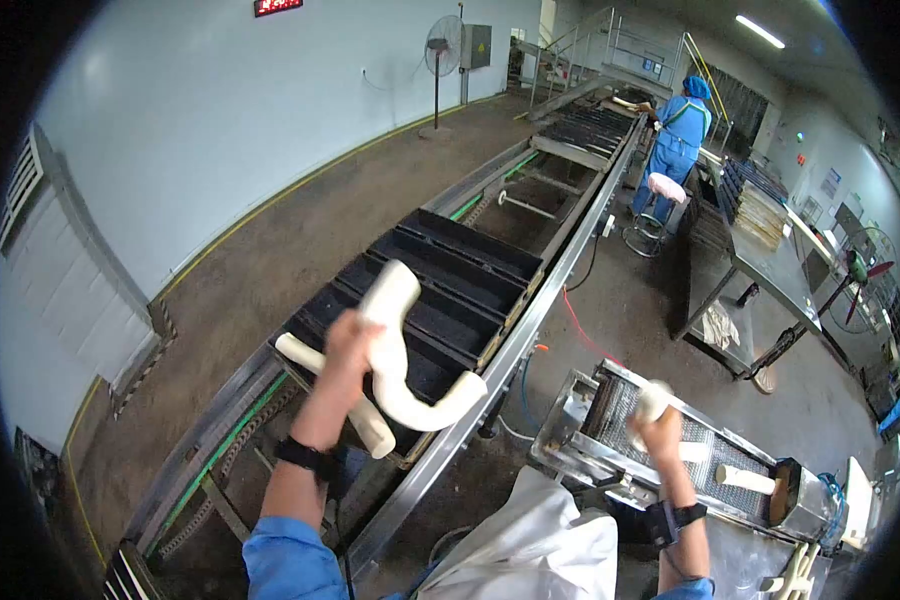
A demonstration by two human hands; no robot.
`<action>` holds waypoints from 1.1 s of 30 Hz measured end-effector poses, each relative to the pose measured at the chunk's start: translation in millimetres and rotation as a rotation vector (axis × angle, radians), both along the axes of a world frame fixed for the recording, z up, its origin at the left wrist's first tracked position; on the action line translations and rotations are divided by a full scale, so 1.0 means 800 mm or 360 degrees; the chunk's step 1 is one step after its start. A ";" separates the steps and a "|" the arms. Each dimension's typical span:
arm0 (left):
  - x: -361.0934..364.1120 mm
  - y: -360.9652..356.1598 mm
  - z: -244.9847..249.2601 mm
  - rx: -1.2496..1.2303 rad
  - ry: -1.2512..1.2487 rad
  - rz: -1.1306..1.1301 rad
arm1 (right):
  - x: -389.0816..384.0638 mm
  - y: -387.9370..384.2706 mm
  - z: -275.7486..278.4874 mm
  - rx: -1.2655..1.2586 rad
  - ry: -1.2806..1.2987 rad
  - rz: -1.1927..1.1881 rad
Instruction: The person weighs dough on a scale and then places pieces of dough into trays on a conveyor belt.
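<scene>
The left arm reaches forward from its blue sleeve, and the left hand [350,348] is over the near end of the black tray [452,290], its fingers closed around a long, bent dough roll [395,372]. The roll's thick end points up and away; its thinner end curves toward the conveyor's right rail [570,290]. A straight dough roll [373,428] lies across the tray's near edge, partly hidden by the left hand and forearm.

The right arm extends over the small belt machine [712,445]. The right hand [658,437] has its fingers closed on a dough piece [651,401]; blur obscures the exact grip. A short dough piece [745,479] rests farther right on the mesh belt, near the metal chute [802,500], and dough strips [795,572] lie below it.

Floor separates the belt machine from the conveyor's right rail. The tray's dark compartments farther from the left hand are bare, with raised dividers between them. Beyond, the open frame leads to more dark trays [582,130]. A metal table [770,262] stands to the right, and a person in blue [682,125] stands beside the conveyor's far end.
</scene>
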State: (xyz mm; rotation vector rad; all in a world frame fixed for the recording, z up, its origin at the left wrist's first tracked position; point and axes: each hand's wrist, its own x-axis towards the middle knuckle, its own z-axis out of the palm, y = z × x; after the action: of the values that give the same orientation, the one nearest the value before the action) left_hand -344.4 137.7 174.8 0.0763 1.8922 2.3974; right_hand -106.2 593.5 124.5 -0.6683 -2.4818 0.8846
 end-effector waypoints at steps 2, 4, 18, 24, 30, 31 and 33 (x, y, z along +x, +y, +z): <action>0.007 -0.005 0.073 0.0465 -0.0102 0.0268 | -0.025 -0.006 0.075 -0.0551 0.0338 0.0018; -0.002 -0.016 0.085 0.0436 0.0041 0.0297 | -0.035 -0.064 0.185 -0.0988 0.0687 0.0082; 0.104 -0.099 -0.089 -0.1584 -0.0212 0.0531 | -0.026 -0.080 0.153 -0.1378 0.0016 0.0990; 0.200 -0.122 -0.128 -0.0421 -0.0466 0.0663 | 0.074 0.085 -0.027 0.0450 -0.0807 0.0251; 0.174 -0.093 -0.073 -0.0868 0.0074 0.0729 | 0.157 0.169 -0.091 0.0764 -0.1238 -0.0286; 0.162 -0.090 -0.073 -0.0808 0.0091 0.0695 | 0.159 0.172 -0.094 0.0858 -0.1169 -0.0333; 0.138 -0.080 -0.068 -0.0834 -0.0156 0.0824 | 0.157 0.167 -0.106 0.0936 -0.1202 -0.0274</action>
State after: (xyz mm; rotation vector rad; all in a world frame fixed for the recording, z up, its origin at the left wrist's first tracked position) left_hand -234.2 73.6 120.4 -0.6206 2.6658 1.9933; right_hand 19.5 727.1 39.6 -1.1069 -3.0242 -0.2442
